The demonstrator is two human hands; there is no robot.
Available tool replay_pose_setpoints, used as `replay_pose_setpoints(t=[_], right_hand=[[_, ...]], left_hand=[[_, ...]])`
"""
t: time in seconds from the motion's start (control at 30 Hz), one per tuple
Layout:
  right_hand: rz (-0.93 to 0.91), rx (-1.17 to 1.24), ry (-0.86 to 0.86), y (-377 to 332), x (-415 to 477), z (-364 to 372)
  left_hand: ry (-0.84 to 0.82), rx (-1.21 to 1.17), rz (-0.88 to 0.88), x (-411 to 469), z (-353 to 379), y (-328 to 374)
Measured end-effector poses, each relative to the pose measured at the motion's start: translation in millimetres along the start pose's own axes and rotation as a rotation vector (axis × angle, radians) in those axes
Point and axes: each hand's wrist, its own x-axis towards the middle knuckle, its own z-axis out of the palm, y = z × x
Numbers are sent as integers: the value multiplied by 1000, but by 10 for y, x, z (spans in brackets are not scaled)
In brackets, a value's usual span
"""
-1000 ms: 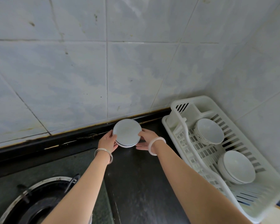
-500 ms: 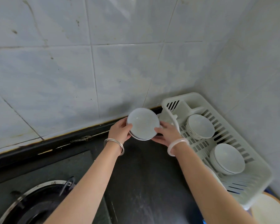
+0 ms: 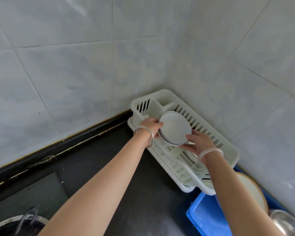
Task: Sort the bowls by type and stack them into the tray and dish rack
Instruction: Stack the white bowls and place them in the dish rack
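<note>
1. The fingers point(image 3: 158, 124) of the left hand point(image 3: 149, 126) are curled round the left edge of a white bowl point(image 3: 174, 130). Those of the right hand point(image 3: 200, 144) are pinched on its near right edge, so the bowl is gripped between both.
2. The bowl is held bottom up and slightly tilted over the far end of the dish rack point(image 3: 228, 148); whether it touches anything below cannot be told.
3. The coming move is judged to run straight down: the rack floor lies directly beneath the fingers, and neither hand is nearer.
4. A white dish point(image 3: 192, 155) is partly seen under the right hand.
5. A blue tray point(image 3: 206, 218) is set on the table point(image 3: 134, 184) beside the rack's near end.
</note>
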Motion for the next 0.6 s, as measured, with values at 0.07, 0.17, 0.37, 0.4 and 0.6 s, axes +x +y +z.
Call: replay_pose_setpoints(t=[0.07, 0.17, 0.37, 0.4, 0.6], right_hand=[[28, 23, 34, 85, 47, -120], [79, 18, 72, 194, 95, -231], [155, -15, 96, 395, 136, -300], [168, -17, 92, 426, 141, -309], [183, -79, 85, 522, 166, -325]], left_hand=[[-44, 70, -39, 83, 126, -20], [-90, 150, -106, 209, 245, -43], [-106, 314, -235, 507, 400, -157], [-95, 334, -256, 545, 426, -172], [-108, 530, -277, 751, 501, -196]])
